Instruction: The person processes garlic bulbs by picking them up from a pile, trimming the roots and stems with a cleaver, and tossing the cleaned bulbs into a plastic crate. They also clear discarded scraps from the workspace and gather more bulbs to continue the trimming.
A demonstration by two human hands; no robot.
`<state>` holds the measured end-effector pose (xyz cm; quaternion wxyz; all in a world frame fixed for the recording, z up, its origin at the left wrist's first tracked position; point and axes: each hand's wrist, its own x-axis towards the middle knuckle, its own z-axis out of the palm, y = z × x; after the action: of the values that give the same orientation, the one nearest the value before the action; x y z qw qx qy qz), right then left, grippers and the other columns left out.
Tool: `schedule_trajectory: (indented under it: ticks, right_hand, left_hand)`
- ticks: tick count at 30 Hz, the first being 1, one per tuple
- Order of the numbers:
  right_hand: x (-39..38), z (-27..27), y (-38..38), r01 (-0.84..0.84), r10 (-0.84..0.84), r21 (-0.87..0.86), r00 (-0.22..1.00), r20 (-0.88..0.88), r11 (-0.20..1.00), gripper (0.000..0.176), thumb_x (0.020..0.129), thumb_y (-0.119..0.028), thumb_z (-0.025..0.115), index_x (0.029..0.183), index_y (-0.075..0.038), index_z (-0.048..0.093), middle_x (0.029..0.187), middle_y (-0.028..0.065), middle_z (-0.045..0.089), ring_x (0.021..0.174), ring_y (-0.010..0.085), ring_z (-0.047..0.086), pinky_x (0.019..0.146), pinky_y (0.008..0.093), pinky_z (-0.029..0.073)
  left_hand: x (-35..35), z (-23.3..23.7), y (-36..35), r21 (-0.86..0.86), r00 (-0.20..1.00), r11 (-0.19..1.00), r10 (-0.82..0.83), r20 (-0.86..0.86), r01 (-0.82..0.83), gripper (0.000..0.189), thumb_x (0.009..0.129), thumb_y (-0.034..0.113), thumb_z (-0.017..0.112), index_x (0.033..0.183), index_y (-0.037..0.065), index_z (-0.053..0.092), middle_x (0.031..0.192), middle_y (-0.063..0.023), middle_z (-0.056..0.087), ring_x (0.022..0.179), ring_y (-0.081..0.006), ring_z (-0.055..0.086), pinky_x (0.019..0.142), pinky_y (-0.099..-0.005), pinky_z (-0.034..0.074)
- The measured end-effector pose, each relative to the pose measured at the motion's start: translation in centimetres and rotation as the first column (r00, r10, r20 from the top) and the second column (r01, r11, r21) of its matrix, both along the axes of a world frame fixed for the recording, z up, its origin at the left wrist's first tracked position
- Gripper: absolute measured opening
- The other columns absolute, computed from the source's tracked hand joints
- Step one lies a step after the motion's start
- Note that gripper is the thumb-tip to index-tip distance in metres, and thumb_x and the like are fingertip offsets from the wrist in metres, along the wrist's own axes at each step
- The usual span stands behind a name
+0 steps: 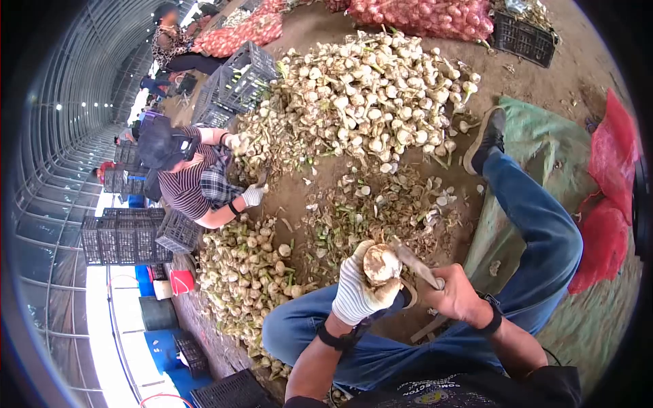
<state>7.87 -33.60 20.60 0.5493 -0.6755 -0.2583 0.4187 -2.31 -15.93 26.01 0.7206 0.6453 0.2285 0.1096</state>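
My left hand (352, 297), in a striped white work glove, is closed around a garlic bulb (381, 264); a broad, pale face of the bulb points up at me. My bare right hand (454, 294) grips the handle of a knife (416, 264). The blade slants up and left, its tip beside the bulb; whether it touches cannot be made out. Below both hands lie garlic trimmings (381, 211) on the ground. A large heap of garlic (381, 102) with stems lies farther off, and another garlic pile (248, 272) is left of my knee.
A co-worker in a striped shirt (187, 170) sits at the left between the piles, wearing gloves. Black crates (126, 238) are stacked behind. Full red mesh sacks (422, 17) line the back. Green sheeting (544, 143) and red netting (609, 204) lie at my right.
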Motion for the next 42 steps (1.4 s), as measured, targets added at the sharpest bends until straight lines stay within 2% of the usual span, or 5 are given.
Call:
schedule_trajectory:
  ticks: [4, 7, 16, 28, 42]
  right_hand:
    - [-0.1, 2.6, 0.4, -0.019, -0.017, 0.166, 0.978, 0.209, 0.986, 0.014, 0.077, -0.01, 0.064, 0.076, 0.004, 0.063, 0.056, 0.0156, 0.051, 0.061, 0.0057, 0.049, 0.052, 0.0355, 0.043]
    - [-0.2, 1.8, 0.3, -0.015, 0.026, 0.085, 0.991, -0.128, 0.996, 0.017, 0.082, -0.012, 0.063, 0.072, 0.002, 0.063, 0.056, 0.0109, 0.055, 0.054, 0.0095, 0.055, 0.048, 0.0318, 0.042]
    - [-3.5, 2.3, 2.8, 0.102, -0.049, 0.026, 0.671, -0.74, 0.994, 0.022, 0.089, -0.016, 0.06, 0.071, -0.003, 0.059, 0.059, 0.0012, 0.055, 0.045, 0.0087, 0.049, 0.043, 0.0248, 0.037]
    - [-0.7, -15.6, 5.7, 0.32, -0.326, -0.24, 0.945, 0.017, 0.916, 0.042, 0.083, -0.029, 0.068, 0.058, 0.002, 0.056, 0.05, 0.0053, 0.052, 0.048, 0.012, 0.049, 0.045, 0.0349, 0.041]
    - [20.0, -35.6, 14.0, 0.575, -0.347, -0.436, 0.795, 0.497, 0.692, 0.035, 0.08, -0.03, 0.072, 0.07, 0.003, 0.066, 0.068, 0.0192, 0.067, 0.067, 0.0362, 0.067, 0.057, 0.0439, 0.051]
  left_hand:
    - [-0.1, -0.8, 0.1, 0.457, 0.984, 0.873, -0.176, -0.028, 0.169, 0.047, 0.076, 0.015, 0.078, 0.114, 0.001, 0.053, 0.091, -0.0022, 0.066, 0.082, -0.0111, 0.064, 0.076, -0.0255, 0.053]
    - [0.4, -0.8, 0.4, -0.495, 0.95, 0.869, 0.137, 0.28, 0.02, 0.061, 0.084, 0.054, 0.066, 0.112, 0.001, 0.056, 0.075, -0.0053, 0.058, 0.061, -0.0153, 0.053, 0.057, -0.0298, 0.041]
    - [2.2, 0.8, 1.1, -0.805, 0.67, 0.565, 0.67, 0.32, -0.181, 0.041, 0.083, 0.028, 0.062, 0.115, 0.004, 0.056, 0.109, -0.0116, 0.061, 0.096, -0.026, 0.056, 0.089, -0.0437, 0.045]
    - [-12.3, 14.7, 11.4, -0.708, -0.032, 0.672, 0.72, 0.693, -0.217, 0.064, 0.094, 0.03, 0.051, 0.146, 0.0, 0.028, 0.139, -0.0171, 0.046, 0.128, -0.0354, 0.046, 0.107, -0.0537, 0.037]
    - [-3.1, 6.4, 10.5, -0.525, 0.677, 0.713, 0.668, 0.309, -0.465, 0.049, 0.099, 0.038, 0.054, 0.135, 0.005, 0.051, 0.097, -0.0029, 0.066, 0.084, -0.0169, 0.061, 0.065, -0.0332, 0.049]
